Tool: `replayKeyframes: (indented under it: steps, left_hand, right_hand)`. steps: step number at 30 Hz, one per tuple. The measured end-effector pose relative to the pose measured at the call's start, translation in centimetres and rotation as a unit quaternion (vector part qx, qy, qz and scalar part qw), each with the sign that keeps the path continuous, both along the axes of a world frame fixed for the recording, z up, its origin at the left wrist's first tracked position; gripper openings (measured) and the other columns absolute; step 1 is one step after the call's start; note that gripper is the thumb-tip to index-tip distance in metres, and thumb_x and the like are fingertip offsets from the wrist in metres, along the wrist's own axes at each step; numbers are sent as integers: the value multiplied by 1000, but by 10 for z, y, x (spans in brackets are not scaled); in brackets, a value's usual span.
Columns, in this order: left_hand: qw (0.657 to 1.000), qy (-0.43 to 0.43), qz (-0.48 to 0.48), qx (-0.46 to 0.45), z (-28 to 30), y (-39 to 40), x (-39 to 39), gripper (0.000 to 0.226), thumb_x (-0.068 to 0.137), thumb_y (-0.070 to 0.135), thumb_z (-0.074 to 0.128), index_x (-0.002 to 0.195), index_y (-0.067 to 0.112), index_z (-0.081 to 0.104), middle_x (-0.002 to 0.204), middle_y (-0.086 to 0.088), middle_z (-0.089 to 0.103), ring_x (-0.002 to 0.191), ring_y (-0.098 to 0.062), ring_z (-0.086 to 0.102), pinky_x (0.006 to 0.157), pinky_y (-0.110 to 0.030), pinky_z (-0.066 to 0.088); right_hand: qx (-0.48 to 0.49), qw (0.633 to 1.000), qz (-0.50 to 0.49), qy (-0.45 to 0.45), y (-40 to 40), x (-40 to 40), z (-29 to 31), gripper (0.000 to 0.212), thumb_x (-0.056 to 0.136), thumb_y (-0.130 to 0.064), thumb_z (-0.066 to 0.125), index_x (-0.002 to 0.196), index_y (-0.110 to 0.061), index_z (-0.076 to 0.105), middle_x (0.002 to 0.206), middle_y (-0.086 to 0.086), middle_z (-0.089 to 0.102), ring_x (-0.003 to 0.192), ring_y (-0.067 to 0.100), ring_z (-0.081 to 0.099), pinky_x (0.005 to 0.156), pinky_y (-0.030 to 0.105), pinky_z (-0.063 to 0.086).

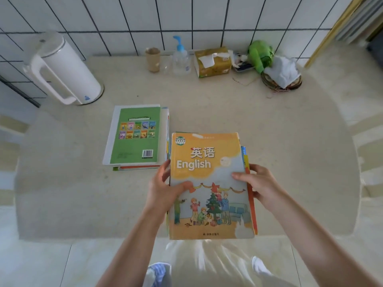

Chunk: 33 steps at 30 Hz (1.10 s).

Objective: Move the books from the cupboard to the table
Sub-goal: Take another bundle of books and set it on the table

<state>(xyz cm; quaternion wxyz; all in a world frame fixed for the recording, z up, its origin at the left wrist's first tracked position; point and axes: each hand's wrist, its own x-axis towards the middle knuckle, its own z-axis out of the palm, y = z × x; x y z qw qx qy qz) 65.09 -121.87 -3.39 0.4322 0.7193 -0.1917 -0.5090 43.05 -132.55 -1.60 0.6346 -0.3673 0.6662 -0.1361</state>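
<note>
1. Spreading across most of the view is the pale cream stone surface (269,131), set against a white tiled wall; you stand at its near edge.
2. Standing at the far left is a tall white plastic electric kettle (66,69), well apart from the books.
3. Held in front of you is a stack of thin paperback schoolbooks (211,183), its orange-and-blue "English" cover on top, with red and blue edges of other books showing along its right side. Its far end hangs above the surface and its near end juts past the edge toward you; I cannot tell whether any part is resting down yet.
4. Lying flat on the surface just left of the held stack is a second pile topped by a green-backed book with a barcode (135,135); judged from this, part of the task is done.
5. Your left hand (163,187) grips the stack's left side, thumb curled over the cover. Your right hand (259,183) pinches the right side, thumb on top, fingers underneath.
6. Risk: the lower books already sit offset to the right, so loosening your hold before the stack is fully over the surface could let them slide out and drop to the floor. Setting down carelessly could also knock the green-topped pile askew.
7. Along the far wall are a clear pump bottle with a blue top (181,59) and a yellow tissue box (213,62), both out of your path.
</note>
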Motion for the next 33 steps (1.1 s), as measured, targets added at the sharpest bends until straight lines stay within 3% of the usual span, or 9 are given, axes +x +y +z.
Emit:
replayKeyframes:
  steps: [3, 5, 9, 12, 17, 19, 21, 27, 33]
  left_hand:
    - [990, 134, -8, 35, 3, -19, 16, 80, 63, -5, 83, 133, 16, 51, 101, -7, 75, 85, -27, 74, 73, -43, 60]
    - [988, 150, -27, 32, -1, -29, 24, 73, 61, -9, 82, 126, 11, 57, 102, -8, 75, 87, -28, 74, 70, -41, 61]
    - [995, 66, -71, -14, -7, -51, 32, 70, 61, -9, 83, 121, 17, 58, 105, -1, 74, 92, -20, 72, 78, -41, 60]
    - [994, 0, -103, -47, -7, -63, 28, 63, 62, -13, 81, 112, 18, 59, 92, 8, 73, 74, 1, 70, 59, -18, 56]
    - [991, -58, -78, -87, -25, -69, 16, 54, 59, -21, 79, 85, 24, 64, 69, 12, 71, 65, 1, 67, 63, -20, 58]
    - [993, -61, -52, -89, -33, -67, 11, 57, 56, -18, 82, 91, 22, 62, 70, 13, 70, 64, 6, 64, 62, -15, 55]
    - [990, -84, -62, -92, -40, -64, 7, 59, 51, -4, 87, 97, 23, 62, 75, 16, 72, 68, 6, 63, 68, -18, 56]
    - [981, -113, -98, -125, -53, -52, 8, 45, 54, 10, 84, 93, 14, 62, 84, 8, 71, 76, -5, 62, 73, -18, 51]
    - [970, -125, -176, -115, -71, -44, 11, 71, 60, -2, 84, 123, 6, 53, 113, 17, 65, 103, 12, 57, 87, -5, 41]
  right_hand:
    - [-30, 999, 17, -4, -16, 6, 3, 61, 71, -12, 81, 124, -11, 51, 101, 10, 69, 87, 26, 69, 67, 37, 54]
    - [-64, 997, 37, 0, -26, 7, 1, 58, 71, -12, 81, 120, -15, 50, 101, 11, 68, 88, 26, 69, 76, 42, 56]
    - [-132, 988, 76, -7, -37, 5, -3, 55, 71, -14, 81, 114, -21, 48, 99, 12, 67, 88, 24, 68, 81, 40, 55]
    - [-186, 979, 77, -23, -43, -1, -9, 55, 68, -4, 82, 106, -26, 48, 95, 7, 64, 87, 22, 64, 73, 33, 54]
    - [-272, 956, 111, -20, -41, -16, -24, 62, 62, 5, 82, 98, -34, 51, 88, -14, 67, 90, 21, 65, 82, 38, 52]
    - [-299, 947, 113, -10, -37, -19, -27, 63, 63, 4, 83, 95, -40, 52, 90, -12, 66, 94, 22, 64, 86, 39, 50]
    - [-317, 941, 119, 1, -33, -24, -33, 68, 63, 4, 83, 94, -47, 51, 89, -21, 63, 89, 6, 62, 85, 29, 49]
    - [-330, 934, 135, 6, -30, -32, -40, 58, 64, 3, 83, 101, -28, 50, 91, -30, 62, 83, -12, 58, 73, 4, 41]
    - [-285, 936, 205, -21, -27, -37, -56, 85, 64, -19, 86, 133, -40, 42, 123, -23, 57, 116, 3, 56, 98, 21, 45]
